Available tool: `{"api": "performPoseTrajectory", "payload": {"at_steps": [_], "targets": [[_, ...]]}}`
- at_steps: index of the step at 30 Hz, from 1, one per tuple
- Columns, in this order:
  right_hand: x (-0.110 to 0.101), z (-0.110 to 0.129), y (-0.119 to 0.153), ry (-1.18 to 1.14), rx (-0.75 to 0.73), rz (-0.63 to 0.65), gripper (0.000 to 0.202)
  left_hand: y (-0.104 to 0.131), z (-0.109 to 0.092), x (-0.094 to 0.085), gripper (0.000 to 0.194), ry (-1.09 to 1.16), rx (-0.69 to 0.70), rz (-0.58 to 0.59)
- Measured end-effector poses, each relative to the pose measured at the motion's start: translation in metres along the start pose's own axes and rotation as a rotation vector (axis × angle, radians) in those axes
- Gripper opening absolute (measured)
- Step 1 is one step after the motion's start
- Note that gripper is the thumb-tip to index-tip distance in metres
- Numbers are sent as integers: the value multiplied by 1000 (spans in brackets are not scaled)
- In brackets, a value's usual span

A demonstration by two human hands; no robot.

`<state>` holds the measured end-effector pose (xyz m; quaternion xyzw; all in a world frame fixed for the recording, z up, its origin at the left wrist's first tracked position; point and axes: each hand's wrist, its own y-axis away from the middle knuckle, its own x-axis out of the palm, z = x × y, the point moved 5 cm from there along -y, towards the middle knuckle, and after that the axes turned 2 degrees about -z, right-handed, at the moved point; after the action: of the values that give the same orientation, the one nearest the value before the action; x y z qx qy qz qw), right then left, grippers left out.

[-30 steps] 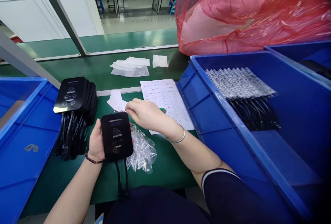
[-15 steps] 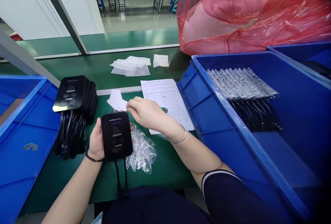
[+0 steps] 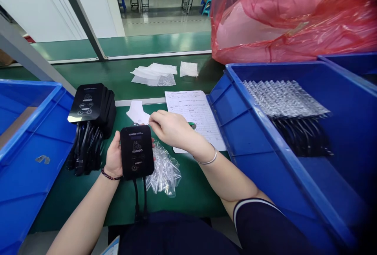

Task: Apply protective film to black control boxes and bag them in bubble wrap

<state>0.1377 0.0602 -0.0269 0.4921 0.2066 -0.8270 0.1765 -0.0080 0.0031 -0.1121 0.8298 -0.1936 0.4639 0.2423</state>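
My left hand (image 3: 114, 156) is wrapped around a flat black RHINO control box (image 3: 137, 155), face up, with two black cables hanging from its lower edge. My right hand (image 3: 169, 129) is pinched just beyond the box's upper right corner, beside white paper pieces (image 3: 136, 110); whatever is between its fingertips is too small to make out. Crumpled clear plastic bags (image 3: 165, 172) lie under and right of the box. To the left stands a stack of similar black boxes (image 3: 90, 101) with bundled cables (image 3: 85, 149).
Blue bins stand at left (image 3: 38, 168) and right (image 3: 250, 137); the right one holds bubble-wrapped items (image 3: 288, 99) with black cables. A printed form (image 3: 194, 109) with a green pen (image 3: 192, 125) lies mid-table. White sachets (image 3: 154, 74) and a red plastic bag (image 3: 279, 23) lie behind.
The view has shifted slightly, so everything appears a little further right. Both hands keep nearly the same pose around the control box.
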Motion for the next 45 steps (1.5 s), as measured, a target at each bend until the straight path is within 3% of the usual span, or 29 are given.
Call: {"api": "performPoseTrajectory", "payload": {"at_steps": [6, 27, 45], "targets": [[4, -1, 0, -109, -50, -6, 22, -1, -2, 1, 73, -20, 23, -18], [12, -2, -3, -150, -45, 27, 19, 0, -5, 6, 83, 38, 19, 130], [13, -2, -3, -193, -76, 3, 18, 1, -5, 5, 86, 60, 6, 105]]}}
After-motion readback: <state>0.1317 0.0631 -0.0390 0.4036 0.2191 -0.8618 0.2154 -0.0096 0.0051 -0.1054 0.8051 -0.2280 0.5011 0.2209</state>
